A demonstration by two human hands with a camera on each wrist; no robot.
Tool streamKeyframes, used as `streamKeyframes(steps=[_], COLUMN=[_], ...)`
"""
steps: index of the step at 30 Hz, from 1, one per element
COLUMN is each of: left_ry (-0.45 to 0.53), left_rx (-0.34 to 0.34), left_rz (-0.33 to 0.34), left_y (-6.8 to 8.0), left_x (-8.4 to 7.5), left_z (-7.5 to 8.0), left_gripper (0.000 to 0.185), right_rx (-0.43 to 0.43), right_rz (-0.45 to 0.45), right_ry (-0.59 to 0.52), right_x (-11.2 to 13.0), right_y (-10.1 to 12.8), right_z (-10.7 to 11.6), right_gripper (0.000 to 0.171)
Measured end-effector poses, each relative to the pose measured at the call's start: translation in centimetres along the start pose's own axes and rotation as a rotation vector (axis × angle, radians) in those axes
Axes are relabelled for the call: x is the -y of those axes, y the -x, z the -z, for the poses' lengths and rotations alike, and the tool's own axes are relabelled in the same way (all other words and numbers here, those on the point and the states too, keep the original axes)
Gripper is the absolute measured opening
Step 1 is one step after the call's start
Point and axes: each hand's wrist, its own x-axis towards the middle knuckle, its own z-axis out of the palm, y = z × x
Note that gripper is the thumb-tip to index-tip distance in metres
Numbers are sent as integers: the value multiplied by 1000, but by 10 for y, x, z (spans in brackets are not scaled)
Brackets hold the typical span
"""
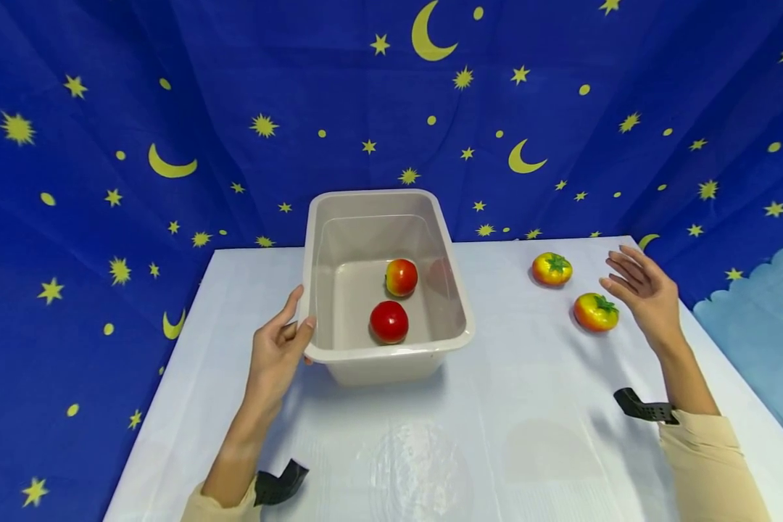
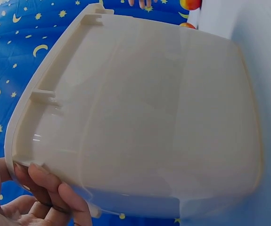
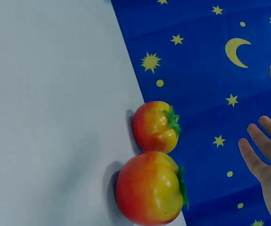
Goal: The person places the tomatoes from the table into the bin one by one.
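Observation:
A beige plastic tub (image 1: 453, 290) stands on the white table (image 1: 528, 435); inside lie a red tomato (image 1: 388, 321) and a red-yellow one (image 1: 401, 277). My left hand (image 1: 280, 348) grips the tub's left front rim, thumb over the edge; in the left wrist view the fingers (image 2: 45, 188) curl under the tub (image 2: 144, 117). Two orange-yellow tomatoes (image 1: 552, 269) (image 1: 596, 312) lie on the table to the right. My right hand (image 1: 642, 286) hovers open just right of them, fingers spread, touching nothing. The right wrist view shows both tomatoes (image 3: 156, 126) (image 3: 149, 188) and the fingers (image 3: 258, 157).
A blue cloth with yellow stars and moons (image 1: 235, 109) hangs behind and beside the table. A pale blue patch (image 1: 763, 319) shows at the far right. Black wrist-camera straps (image 1: 280, 484) (image 1: 642, 407) sit on both forearms.

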Motion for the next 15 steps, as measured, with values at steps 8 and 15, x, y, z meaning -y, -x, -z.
streamKeyframes(steps=[8,15], left_ry=[-15,-9], left_rx=[-6,-9], left_rz=[3,3], left_y=[0,0], left_x=[-1,-1], left_z=[-1,-2], left_gripper=[55,55], right_rx=[-35,-75], right_rz=[-49,-77], right_ry=[36,13], right_x=[-12,-20], right_y=[6,9], right_z=[10,17], right_gripper=[59,57])
